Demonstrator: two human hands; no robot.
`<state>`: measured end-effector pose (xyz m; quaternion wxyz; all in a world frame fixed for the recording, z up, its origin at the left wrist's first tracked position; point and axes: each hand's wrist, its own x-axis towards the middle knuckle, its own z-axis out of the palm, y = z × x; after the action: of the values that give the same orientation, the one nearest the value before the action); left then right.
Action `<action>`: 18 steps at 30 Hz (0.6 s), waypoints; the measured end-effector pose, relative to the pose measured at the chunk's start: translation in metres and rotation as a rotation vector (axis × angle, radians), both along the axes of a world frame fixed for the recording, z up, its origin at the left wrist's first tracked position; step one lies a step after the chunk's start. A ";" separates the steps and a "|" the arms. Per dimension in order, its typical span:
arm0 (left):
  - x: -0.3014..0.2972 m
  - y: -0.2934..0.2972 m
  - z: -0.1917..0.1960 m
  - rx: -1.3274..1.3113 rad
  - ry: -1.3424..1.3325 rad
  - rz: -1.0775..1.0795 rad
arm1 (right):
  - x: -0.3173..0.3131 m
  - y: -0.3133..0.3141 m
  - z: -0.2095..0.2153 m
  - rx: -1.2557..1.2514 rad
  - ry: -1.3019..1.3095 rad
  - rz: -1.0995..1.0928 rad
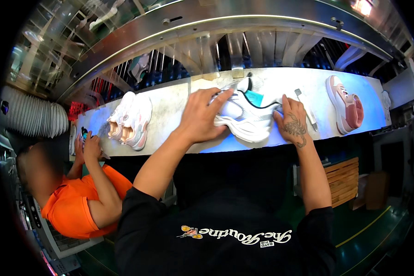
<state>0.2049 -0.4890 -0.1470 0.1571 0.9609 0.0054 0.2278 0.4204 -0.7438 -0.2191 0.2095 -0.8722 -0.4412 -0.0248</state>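
Note:
A white sneaker [248, 120] with a teal lining lies on its side on the pale conveyor belt [170, 103] in front of me. My left hand [201, 116] lies over its toe end, fingers spread across the upper, holding it down. At the sneaker's heel end my right hand [293, 120] grips with fingers curled against the sole. A grey tool [305, 106] lies on the belt just right of my right hand.
A pink-and-white pair of sneakers [131, 120] lies on the belt to the left, a pink shoe [346, 105] to the right. A person in an orange shirt [78, 202] works at the left end. Metal machine housing [225, 27] arches behind the belt.

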 end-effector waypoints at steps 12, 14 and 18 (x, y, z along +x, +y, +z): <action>-0.041 0.002 -0.012 0.185 0.110 0.278 | -0.036 0.063 0.065 1.272 1.572 0.419; -0.042 0.001 -0.016 0.193 0.100 0.293 | -0.042 0.070 0.059 1.345 1.723 0.401; -0.042 -0.001 -0.020 0.202 0.062 0.288 | -0.057 0.080 0.042 1.412 1.748 0.269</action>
<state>0.1633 -0.4897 -0.1670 0.0255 0.9676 0.1251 0.2177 0.3635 -0.6639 -0.1766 0.8927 -0.2228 -0.1210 0.3724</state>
